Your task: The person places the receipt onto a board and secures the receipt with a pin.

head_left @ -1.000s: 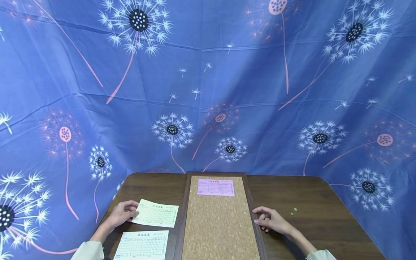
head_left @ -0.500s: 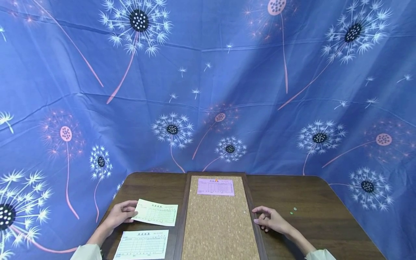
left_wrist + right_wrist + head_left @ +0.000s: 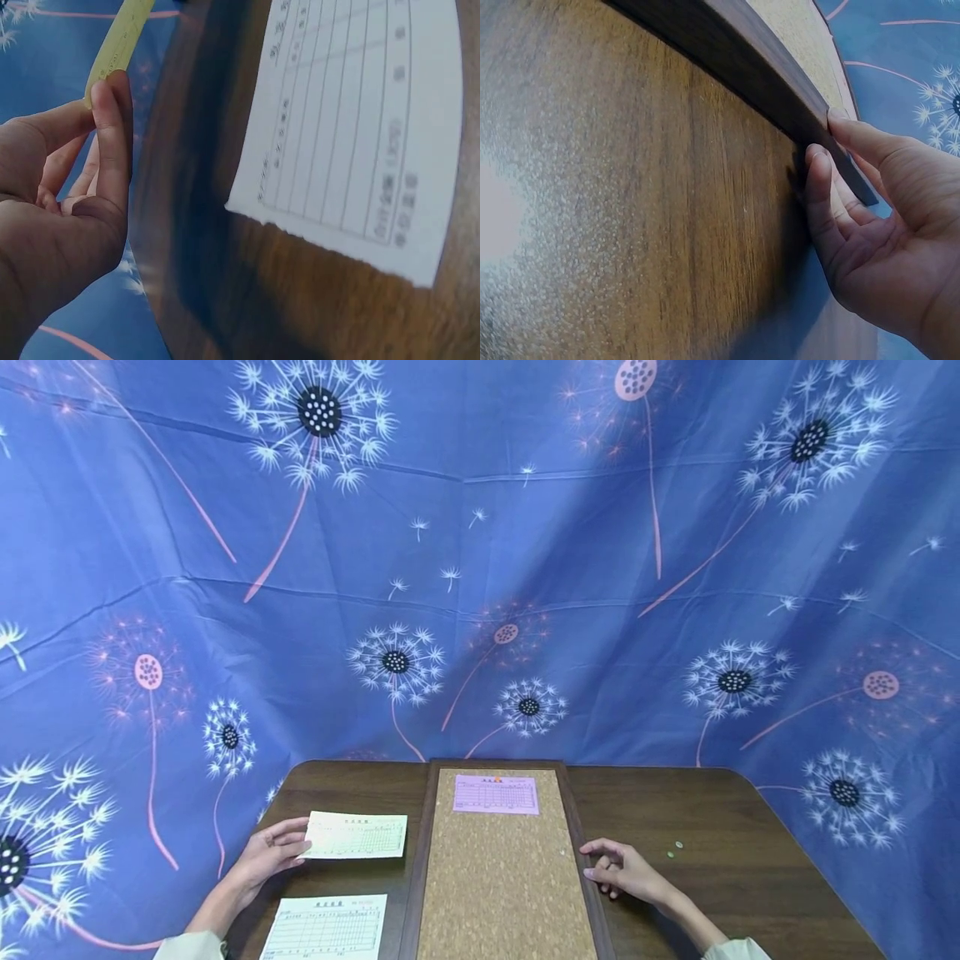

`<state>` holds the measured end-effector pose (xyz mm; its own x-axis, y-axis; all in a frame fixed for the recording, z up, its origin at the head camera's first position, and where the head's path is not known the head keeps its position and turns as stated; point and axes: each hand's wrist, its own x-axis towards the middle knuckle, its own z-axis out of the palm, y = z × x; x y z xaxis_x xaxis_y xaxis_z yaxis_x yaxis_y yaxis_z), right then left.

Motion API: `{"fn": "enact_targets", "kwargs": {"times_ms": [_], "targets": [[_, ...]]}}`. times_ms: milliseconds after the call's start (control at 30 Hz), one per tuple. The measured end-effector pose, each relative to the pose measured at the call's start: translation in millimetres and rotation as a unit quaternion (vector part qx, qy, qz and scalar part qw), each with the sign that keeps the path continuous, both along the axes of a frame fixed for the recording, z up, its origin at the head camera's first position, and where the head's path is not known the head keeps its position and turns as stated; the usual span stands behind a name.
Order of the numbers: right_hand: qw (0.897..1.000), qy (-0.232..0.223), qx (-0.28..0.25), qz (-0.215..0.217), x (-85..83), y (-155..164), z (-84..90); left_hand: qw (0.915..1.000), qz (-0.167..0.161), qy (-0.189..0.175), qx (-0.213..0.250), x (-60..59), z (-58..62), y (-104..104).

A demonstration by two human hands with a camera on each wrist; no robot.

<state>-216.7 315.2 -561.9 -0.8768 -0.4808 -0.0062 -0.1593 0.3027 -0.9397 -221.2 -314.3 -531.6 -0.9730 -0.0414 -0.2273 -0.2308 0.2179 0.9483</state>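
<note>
My left hand (image 3: pixel 279 853) pinches the left edge of a pale yellow form slip (image 3: pixel 354 835) and holds it just above the table, left of the cork board (image 3: pixel 498 877). The left wrist view shows thumb and fingers (image 3: pixel 105 105) closed on the slip's edge (image 3: pixel 120 34). A pink slip (image 3: pixel 496 794) is pinned at the board's top with an orange pin (image 3: pixel 497 779). My right hand (image 3: pixel 611 868) rests against the board's dark right frame (image 3: pixel 765 82), with relaxed fingers (image 3: pixel 855 142) touching it and nothing held.
A white form (image 3: pixel 326 927) lies flat on the brown table (image 3: pixel 712 893) below the yellow slip, and shows close up in the left wrist view (image 3: pixel 360 112). Two small pins (image 3: pixel 672 850) lie right of my right hand. A blue dandelion-print cloth (image 3: pixel 480 568) surrounds the table.
My left hand has lifted the yellow slip slightly up and away from me, and it now looks flatter and level. The right hand has stayed at the frame.
</note>
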Motion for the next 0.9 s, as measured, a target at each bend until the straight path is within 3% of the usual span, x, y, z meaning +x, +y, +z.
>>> {"fn": "enact_targets", "kwargs": {"times_ms": [367, 567, 900], "targets": [[1.000, 0.016, -0.006, 0.010, -0.6, 1, -2.4, 0.9977, -0.056, 0.022, 0.030, 2.0, 13.7, 21], [1.000, 0.015, -0.010, 0.005, -0.9, 1, -2.8, 0.9975, -0.058, 0.022, 0.034, 0.3, 23.7, 40], [1.000, 0.018, -0.013, 0.006, 1.1, 1, -4.0, 0.9920, -0.102, 0.038, 0.064, 3.2, 27.5, 75]]}}
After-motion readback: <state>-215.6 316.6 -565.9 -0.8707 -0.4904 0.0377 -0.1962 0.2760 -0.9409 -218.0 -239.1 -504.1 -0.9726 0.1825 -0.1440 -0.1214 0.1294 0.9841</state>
